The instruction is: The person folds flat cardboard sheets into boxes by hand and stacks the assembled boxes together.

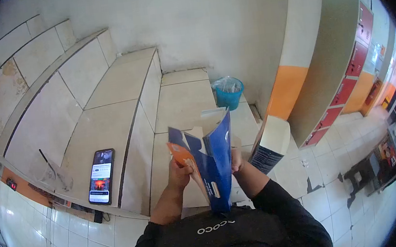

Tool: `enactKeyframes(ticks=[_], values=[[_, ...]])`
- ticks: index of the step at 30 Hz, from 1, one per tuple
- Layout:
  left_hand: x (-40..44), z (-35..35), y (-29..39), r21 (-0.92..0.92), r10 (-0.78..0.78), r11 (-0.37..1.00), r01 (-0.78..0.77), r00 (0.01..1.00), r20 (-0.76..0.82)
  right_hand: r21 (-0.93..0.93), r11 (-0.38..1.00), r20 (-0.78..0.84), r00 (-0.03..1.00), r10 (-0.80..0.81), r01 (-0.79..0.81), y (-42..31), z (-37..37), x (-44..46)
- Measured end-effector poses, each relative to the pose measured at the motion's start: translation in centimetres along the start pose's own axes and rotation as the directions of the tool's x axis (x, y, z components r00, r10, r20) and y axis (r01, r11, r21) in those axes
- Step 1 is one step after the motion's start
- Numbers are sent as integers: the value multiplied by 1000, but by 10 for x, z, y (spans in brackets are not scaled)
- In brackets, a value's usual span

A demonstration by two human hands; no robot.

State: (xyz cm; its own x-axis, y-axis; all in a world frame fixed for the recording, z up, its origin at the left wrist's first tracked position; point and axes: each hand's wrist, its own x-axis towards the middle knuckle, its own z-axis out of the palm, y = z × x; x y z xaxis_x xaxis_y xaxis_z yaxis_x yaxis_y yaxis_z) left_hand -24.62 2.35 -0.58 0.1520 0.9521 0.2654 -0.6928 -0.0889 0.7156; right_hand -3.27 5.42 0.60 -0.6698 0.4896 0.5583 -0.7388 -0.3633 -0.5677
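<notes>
In front of my chest I hold a blue and orange cardboard box (217, 169), partly folded, with its top flaps standing up and apart. My left hand (181, 173) is closed on the orange panel at its left side. On the other side my right hand (236, 161) grips the blue edge, its fingers mostly hidden behind the card. Just right of that hand stands a stack of flat cardboard pieces (265, 157), with a pale top and dark edges.
A lit phone (102, 177) lies on the tiled step to the left, near a clear plastic cup (56, 177) with a black straw. A blue bin (229, 93) with a plastic liner stands by the wall. Red lockers (356, 58) line the right side beyond an orange-and-white pillar (287, 90).
</notes>
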Motion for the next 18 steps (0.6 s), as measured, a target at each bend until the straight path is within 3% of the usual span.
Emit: enactKeyframes(ticks=[3,4,6,8,10,13,14,16,17,18], values=[[-1,-44,11,-17,92,996,-93,995,-32,-220,951,-324,936,139,-217,-44,10,-1],[-5,-71,12,-59,83,994,-88,993,-79,-398,897,-436,900,1,-194,-52,27,6],[-2,-58,28,-51,135,989,-142,984,-113,-698,686,-548,770,-326,-207,-62,62,18],[-8,17,71,48,254,967,-251,963,-85,-759,617,-503,790,-349,-211,-59,69,17],[-9,14,54,33,260,965,-258,963,-66,-861,465,-405,831,-383,-205,-45,64,11],[-5,6,33,95,196,977,-192,980,-35,-913,205,-403,691,-601,-354,-29,60,12],[-4,7,29,129,161,979,-156,987,-26,-898,246,-439,689,-576,-366,-24,59,13],[-2,18,21,193,176,970,-146,973,-150,-743,615,-560,750,-352,-266,-4,38,5],[0,23,18,225,189,964,-141,960,-207,-608,763,-574,786,-231,-221,4,31,5],[1,23,13,296,205,946,-132,951,-232,-410,867,-626,779,-40,-285,-5,78,23]])
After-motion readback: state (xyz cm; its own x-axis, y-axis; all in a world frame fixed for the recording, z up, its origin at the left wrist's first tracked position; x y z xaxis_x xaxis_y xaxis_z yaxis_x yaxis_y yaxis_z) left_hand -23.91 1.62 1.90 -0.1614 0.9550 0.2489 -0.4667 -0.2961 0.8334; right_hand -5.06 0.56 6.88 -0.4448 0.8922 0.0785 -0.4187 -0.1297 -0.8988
